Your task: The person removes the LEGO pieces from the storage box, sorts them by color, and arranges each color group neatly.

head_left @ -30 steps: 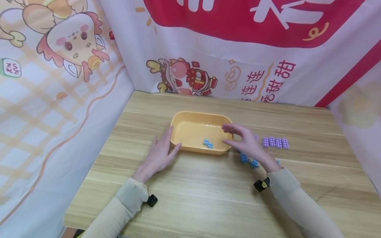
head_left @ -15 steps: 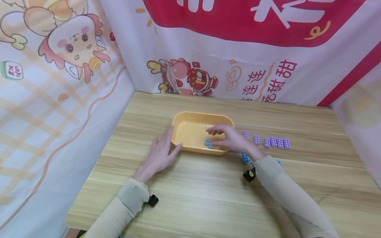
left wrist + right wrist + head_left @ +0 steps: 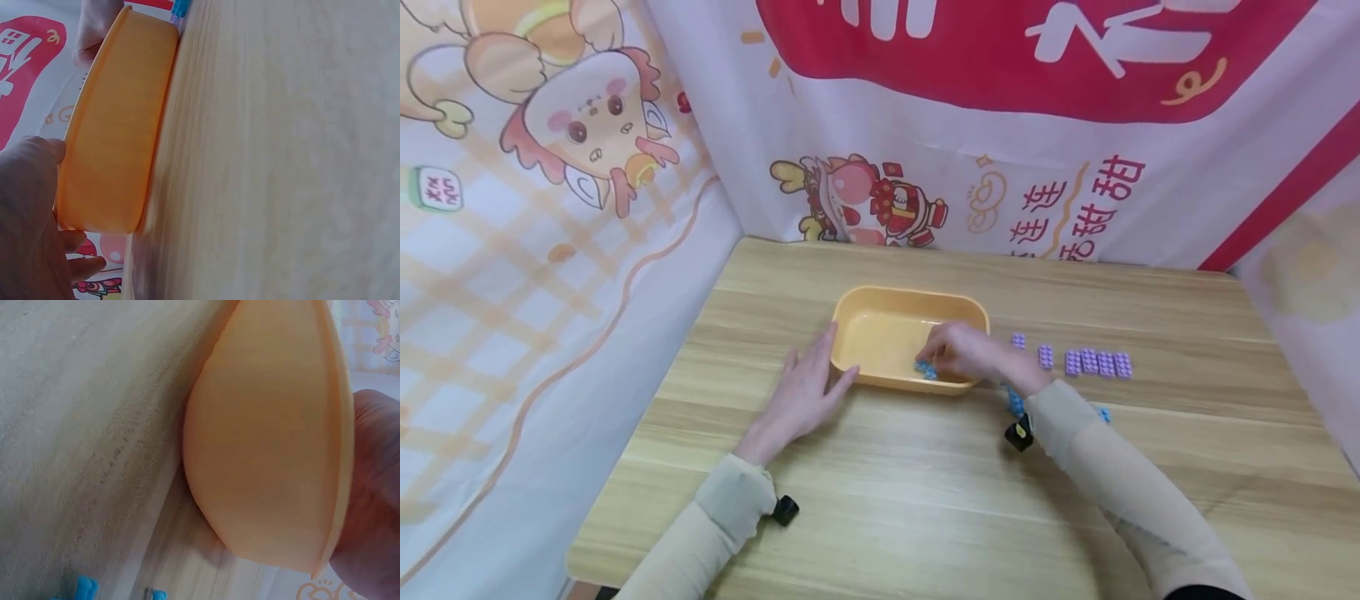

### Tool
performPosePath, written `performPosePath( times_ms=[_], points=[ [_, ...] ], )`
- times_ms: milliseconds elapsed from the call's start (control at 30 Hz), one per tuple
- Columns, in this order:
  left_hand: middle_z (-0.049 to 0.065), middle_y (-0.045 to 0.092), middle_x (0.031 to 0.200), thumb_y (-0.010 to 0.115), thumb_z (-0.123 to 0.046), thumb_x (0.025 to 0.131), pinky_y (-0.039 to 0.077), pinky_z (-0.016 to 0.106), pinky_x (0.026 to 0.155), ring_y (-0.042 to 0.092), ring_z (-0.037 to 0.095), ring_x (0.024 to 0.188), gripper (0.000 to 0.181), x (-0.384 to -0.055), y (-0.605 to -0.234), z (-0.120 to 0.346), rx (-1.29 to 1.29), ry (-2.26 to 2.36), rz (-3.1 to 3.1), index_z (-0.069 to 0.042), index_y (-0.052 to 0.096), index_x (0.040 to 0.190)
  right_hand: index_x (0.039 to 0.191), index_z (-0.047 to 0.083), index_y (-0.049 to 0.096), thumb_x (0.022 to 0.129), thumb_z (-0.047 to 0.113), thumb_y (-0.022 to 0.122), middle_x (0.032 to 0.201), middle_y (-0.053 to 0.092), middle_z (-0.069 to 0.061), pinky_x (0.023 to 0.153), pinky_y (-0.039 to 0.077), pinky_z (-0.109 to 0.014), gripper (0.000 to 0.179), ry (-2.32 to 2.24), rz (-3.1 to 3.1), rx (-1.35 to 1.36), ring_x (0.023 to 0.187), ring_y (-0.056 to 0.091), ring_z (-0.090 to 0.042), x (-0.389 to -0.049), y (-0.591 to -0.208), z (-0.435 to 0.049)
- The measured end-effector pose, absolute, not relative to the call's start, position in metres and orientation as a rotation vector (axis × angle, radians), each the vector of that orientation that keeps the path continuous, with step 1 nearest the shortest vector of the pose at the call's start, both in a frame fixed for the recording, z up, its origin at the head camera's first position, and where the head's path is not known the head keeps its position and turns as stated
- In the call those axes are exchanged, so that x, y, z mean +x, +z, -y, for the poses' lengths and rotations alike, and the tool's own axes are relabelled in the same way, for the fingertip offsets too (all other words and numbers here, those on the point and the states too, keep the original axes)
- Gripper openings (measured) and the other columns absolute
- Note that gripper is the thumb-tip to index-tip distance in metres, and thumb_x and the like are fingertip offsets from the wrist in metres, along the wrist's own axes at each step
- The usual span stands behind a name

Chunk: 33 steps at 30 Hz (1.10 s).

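A yellow-orange plastic tray (image 3: 880, 383) sits on the wooden table. My left hand (image 3: 797, 396) rests against its left end with relaxed, spread fingers; the left wrist view shows the fingers (image 3: 78, 265) around the tray's corner. My right hand (image 3: 966, 348) reaches over the right part of the tray, fingertips curled down and pinching at small blue toy building bricks (image 3: 925, 368) on its floor. In the right wrist view the tray wall (image 3: 269, 437) hides those fingertips, and only part of the right hand (image 3: 375, 487) shows beyond the rim.
Right of the tray lie several purple bricks (image 3: 1089, 361), some in a row, with a single purple brick (image 3: 1018, 341) nearer the tray. Blue bricks (image 3: 1015, 402) lie partly hidden by my right wrist; another blue brick (image 3: 1105, 414) is farther right. Printed cloth (image 3: 985, 183) hangs behind the table.
My right hand has moved left from the tray's right rim and down into the tray, its fingers closing at the blue bricks. The left hand has stayed at the tray's left end.
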<state>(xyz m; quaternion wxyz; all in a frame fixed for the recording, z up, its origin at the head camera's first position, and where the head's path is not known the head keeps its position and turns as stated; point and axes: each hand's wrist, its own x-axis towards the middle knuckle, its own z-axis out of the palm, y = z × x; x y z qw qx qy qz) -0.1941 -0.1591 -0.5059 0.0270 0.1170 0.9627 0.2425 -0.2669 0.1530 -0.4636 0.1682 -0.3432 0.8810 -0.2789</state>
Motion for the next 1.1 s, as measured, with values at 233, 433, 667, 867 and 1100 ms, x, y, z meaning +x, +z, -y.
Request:
performPosePath(
  times_ms=[233, 433, 667, 867, 1100],
  points=[
    [0.017, 0.02, 0.184, 0.037, -0.069, 0.112, 0.007, 0.07, 0.14, 0.026, 0.037, 0.171, 0.092, -0.195, -0.508, 0.159, 0.369, 0.743, -2.979, -0.016, 0.001, 0.178, 0.122, 0.003, 0.079, 0.095, 0.006, 0.083, 0.11, 0.078, -0.01, 0.09, 0.066, -0.034, 0.028, -0.818, -2.524, -0.955, 0.098, 0.074, -0.021, -0.267, -0.47, -0.147],
    [0.015, 0.02, 0.185, 0.031, -0.075, 0.111, 0.007, 0.069, 0.14, 0.026, 0.036, 0.171, 0.094, -0.196, -0.509, 0.159, 0.373, 0.733, -2.985, -0.018, -0.001, 0.178, 0.122, 0.003, 0.078, 0.095, 0.016, 0.086, 0.105, 0.081, -0.007, 0.089, 0.066, -0.032, 0.03, -0.775, -2.565, -0.856, 0.093, 0.074, -0.016, -0.268, -0.473, -0.143],
    [0.016, 0.022, 0.184, 0.035, -0.072, 0.111, 0.008, 0.07, 0.139, 0.028, 0.038, 0.17, 0.093, -0.194, -0.507, 0.16, 0.368, 0.725, -2.997, -0.016, 0.002, 0.178, 0.104, 0.01, 0.081, 0.095, 0.019, 0.087, 0.101, 0.081, -0.002, 0.089, 0.066, -0.034, 0.013, -0.716, -2.617, -0.807, 0.091, 0.074, -0.014, -0.266, -0.477, -0.133],
    [0.017, 0.023, 0.184, 0.035, -0.073, 0.111, 0.009, 0.071, 0.139, 0.028, 0.038, 0.17, 0.094, -0.194, -0.507, 0.16, 0.375, 0.708, -2.999, -0.013, 0.006, 0.178, 0.104, 0.01, 0.08, 0.094, 0.02, 0.088, 0.097, 0.079, -0.002, 0.083, 0.065, -0.032, 0.016, -0.78, -2.658, -0.814, 0.087, 0.071, -0.014, -0.264, -0.479, -0.135],
    [0.017, 0.023, 0.183, 0.033, -0.074, 0.11, 0.008, 0.071, 0.139, 0.028, 0.038, 0.17, 0.095, -0.196, -0.504, 0.161, 0.376, 0.71, -2.995, -0.013, 0.006, 0.178, 0.117, 0.006, 0.08, 0.098, 0.015, 0.083, 0.104, 0.08, -0.006, 0.08, 0.063, -0.03, 0.022, -0.975, -2.666, -0.8, 0.094, 0.071, -0.018, -0.255, -0.463, -0.152]
  ],
)
